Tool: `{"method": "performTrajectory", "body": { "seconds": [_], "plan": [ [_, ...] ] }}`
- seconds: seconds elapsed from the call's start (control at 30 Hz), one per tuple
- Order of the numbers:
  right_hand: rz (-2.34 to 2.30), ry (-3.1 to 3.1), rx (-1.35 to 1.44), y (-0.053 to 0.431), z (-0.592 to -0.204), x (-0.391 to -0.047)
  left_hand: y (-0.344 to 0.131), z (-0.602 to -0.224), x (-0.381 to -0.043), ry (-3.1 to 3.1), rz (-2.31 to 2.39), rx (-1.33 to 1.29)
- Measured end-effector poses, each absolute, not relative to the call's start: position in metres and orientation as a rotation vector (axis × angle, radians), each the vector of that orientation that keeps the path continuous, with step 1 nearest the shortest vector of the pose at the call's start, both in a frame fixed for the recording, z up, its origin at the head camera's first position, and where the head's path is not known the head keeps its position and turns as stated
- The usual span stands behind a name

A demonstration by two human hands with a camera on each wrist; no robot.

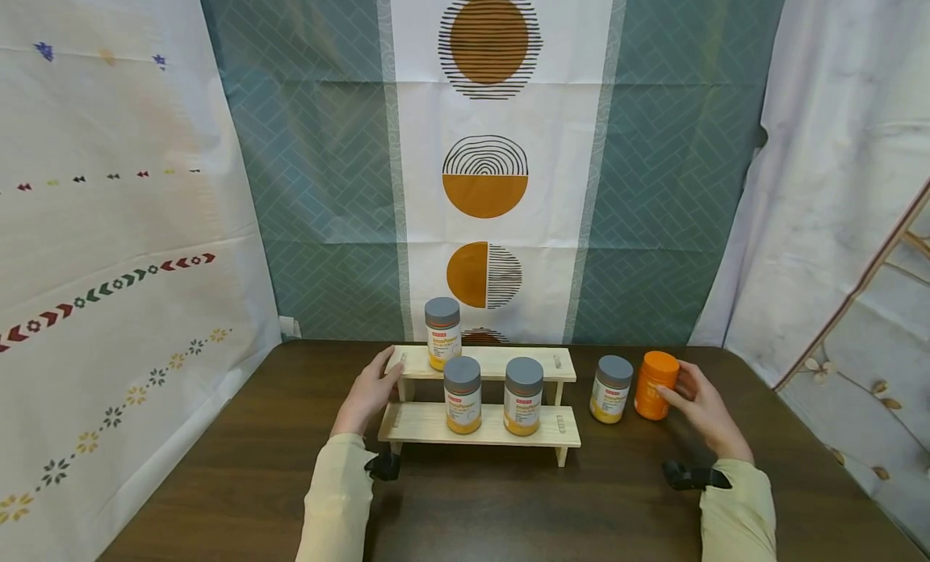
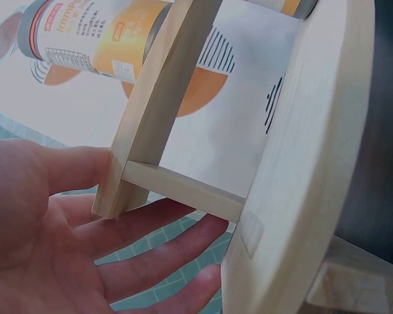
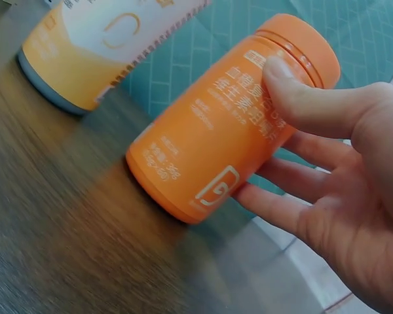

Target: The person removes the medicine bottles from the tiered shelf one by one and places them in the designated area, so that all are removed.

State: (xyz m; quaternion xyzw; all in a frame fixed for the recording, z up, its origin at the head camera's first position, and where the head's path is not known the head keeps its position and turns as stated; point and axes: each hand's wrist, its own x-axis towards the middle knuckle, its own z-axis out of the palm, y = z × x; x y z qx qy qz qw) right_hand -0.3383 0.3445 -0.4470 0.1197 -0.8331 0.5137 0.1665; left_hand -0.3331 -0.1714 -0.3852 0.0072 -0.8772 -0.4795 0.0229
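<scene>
At the left end of a two-tier wooden rack (image 1: 421, 421), my left hand (image 1: 369, 396) holds the upper shelf's edge, thumb on one side and fingers behind it. The fingertips reach near the small side strut (image 2: 183, 188) in the left wrist view. My right hand (image 1: 710, 413) grips an upright orange bottle (image 1: 653, 394) from its right side. The thumb lies below the ribbed orange cap (image 3: 304, 46), with the other fingers around the back. A grey-lidded jar (image 1: 609, 396) with an orange-and-white label stands just left of that bottle.
One matching grey-lidded jar (image 1: 443, 340) stands on the upper shelf, left of its middle. Two more, a left jar (image 1: 463, 402) and a right jar (image 1: 522, 404), stand on the lower shelf. The dark wooden table (image 1: 523, 505) ends at hanging cloths behind and on both sides.
</scene>
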Motion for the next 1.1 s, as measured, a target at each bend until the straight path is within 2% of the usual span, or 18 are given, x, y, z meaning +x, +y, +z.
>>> {"method": "performTrajectory", "body": {
  "seconds": [0.27,1.1],
  "plan": [
    [1.544,-2.322,0.489,0.351,-0.45,-0.336,-0.172,-0.385,-0.333,-2.718,-1.499,0.032],
    [1.333,-2.758,0.191,0.357,-0.422,-0.317,-0.17,-0.386,-0.334,-2.717,-1.46,0.031]
  ]
}}
